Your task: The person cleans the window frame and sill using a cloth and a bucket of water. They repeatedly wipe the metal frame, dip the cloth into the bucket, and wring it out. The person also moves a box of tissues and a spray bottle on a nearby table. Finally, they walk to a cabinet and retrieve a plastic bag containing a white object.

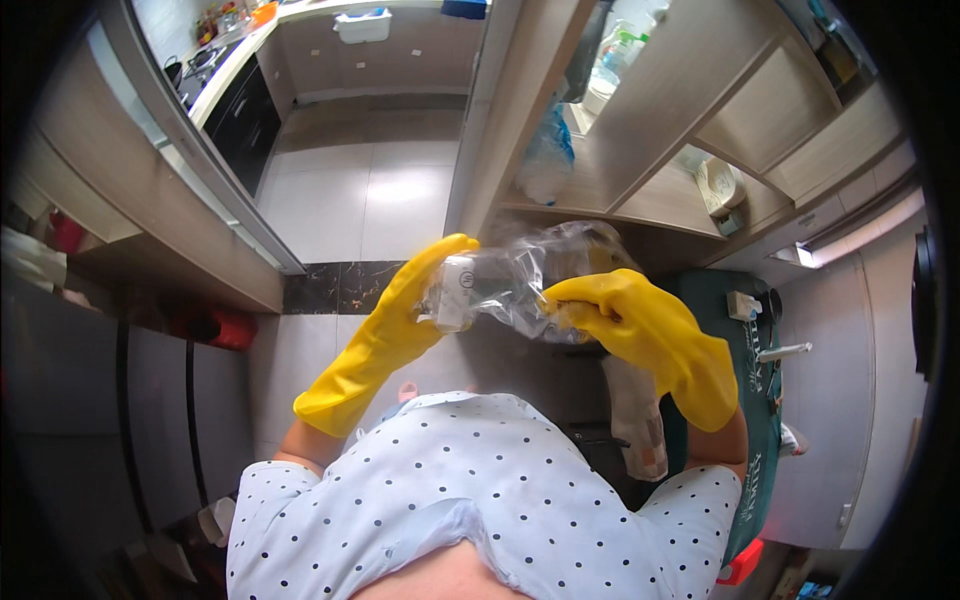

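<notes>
Polka-dot shirt [480,490] lay lowest in frame; 2 gloved hands, left hand [425,295] and right hand [610,310], clutched a light, crinkly, slippery clear plastic bag [520,275], best gripped by its edges.

Clear plastic bag [520,280] sits between both hands: left hand [415,295] on its left end, right hand [620,315] on its right. Shelves [640,190] just beyond the hands, another bag [548,150] on one. Second plastic bag [640,420] hangs below right hand. Counter [215,85] far left, beyond left hand.
</notes>
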`<action>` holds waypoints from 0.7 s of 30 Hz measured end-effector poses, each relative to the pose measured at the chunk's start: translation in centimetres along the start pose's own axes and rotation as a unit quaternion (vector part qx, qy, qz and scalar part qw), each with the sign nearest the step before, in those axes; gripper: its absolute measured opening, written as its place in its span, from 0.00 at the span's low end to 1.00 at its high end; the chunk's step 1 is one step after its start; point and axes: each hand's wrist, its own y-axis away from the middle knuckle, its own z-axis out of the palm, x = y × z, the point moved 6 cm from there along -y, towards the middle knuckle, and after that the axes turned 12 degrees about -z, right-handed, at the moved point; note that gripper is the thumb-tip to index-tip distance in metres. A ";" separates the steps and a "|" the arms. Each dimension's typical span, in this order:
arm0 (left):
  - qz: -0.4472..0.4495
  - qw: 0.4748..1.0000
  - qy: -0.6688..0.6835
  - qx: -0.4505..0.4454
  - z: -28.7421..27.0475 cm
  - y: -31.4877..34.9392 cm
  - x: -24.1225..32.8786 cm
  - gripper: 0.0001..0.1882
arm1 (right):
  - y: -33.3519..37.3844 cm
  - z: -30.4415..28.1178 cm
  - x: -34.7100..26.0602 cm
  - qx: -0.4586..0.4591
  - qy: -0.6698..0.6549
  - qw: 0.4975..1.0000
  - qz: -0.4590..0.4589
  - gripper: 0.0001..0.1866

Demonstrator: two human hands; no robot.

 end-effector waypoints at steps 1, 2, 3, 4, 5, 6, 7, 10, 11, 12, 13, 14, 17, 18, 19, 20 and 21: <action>-0.032 0.998 0.037 -0.026 0.2 0.4 -0.3 0.47 | -0.3 1.4 1.8 -0.033 -0.079 0.996 0.018 0.27; -0.064 0.994 0.071 -0.049 0.2 1.1 -0.5 0.47 | -0.6 2.7 3.9 -0.040 -0.199 0.979 0.014 0.28; -0.075 0.992 0.077 -0.061 0.1 1.7 -0.4 0.43 | -0.7 4.1 5.8 -0.028 -0.338 0.941 -0.001 0.31; -0.104 0.988 0.099 -0.064 -0.3 2.5 -0.4 0.41 | -1.9 5.6 4.7 -0.016 -0.454 0.890 -0.033 0.33; -0.131 0.981 0.123 -0.068 -0.5 3.2 -0.4 0.39 | -2.8 6.4 4.0 -0.076 -0.445 0.892 -0.019 0.33; -0.159 0.974 0.144 -0.069 -1.0 3.9 -0.1 0.38 | -4.6 7.3 1.0 -0.138 -0.433 0.891 -0.008 0.33; -0.237 0.956 0.171 -0.031 -1.6 5.1 0.3 0.30 | -5.4 7.6 -1.5 -0.117 -0.500 0.855 -0.076 0.30; -0.249 0.955 0.161 0.007 -3.5 7.3 -0.8 0.29 | -5.8 9.5 -4.2 -0.003 -0.516 0.855 -0.050 0.27; -0.241 0.958 0.155 0.014 -4.2 7.9 -1.6 0.29 | -6.0 10.8 -3.6 0.024 -0.543 0.838 -0.052 0.25; -0.236 0.961 0.146 0.023 -4.7 8.5 -2.6 0.29 | -6.1 11.6 -3.6 0.026 -0.573 0.819 -0.029 0.24; -0.234 0.962 0.137 0.032 -5.2 9.1 -3.6 0.28 | -6.1 12.4 -3.6 0.028 -0.602 0.798 -0.005 0.23; -0.235 0.963 0.128 0.043 -5.7 9.9 -4.3 0.28 | -6.1 13.1 -3.7 0.029 -0.630 0.776 0.020 0.23; -0.236 0.959 0.145 0.062 -6.1 11.1 -4.8 0.27 | -5.6 14.9 -3.8 0.013 -0.468 0.883 0.021 0.26; -0.247 0.952 0.169 0.064 -5.8 11.4 -4.0 0.26 | -5.0 15.7 -3.8 0.005 -0.441 0.897 0.002 0.27; -0.261 0.944 0.188 0.074 -6.0 11.9 -3.2 0.24 | -4.8 14.3 -8.0 -0.022 -0.376 0.924 0.062 0.31; -0.273 0.936 0.205 0.086 -6.0 12.5 -2.7 0.23 | -4.9 14.8 -7.9 -0.010 -0.366 0.930 0.045 0.32; -0.232 0.945 0.211 0.096 -5.9 12.9 -1.9 0.20 | -4.5 15.0 -7.9 0.010 -0.350 0.936 0.028 0.32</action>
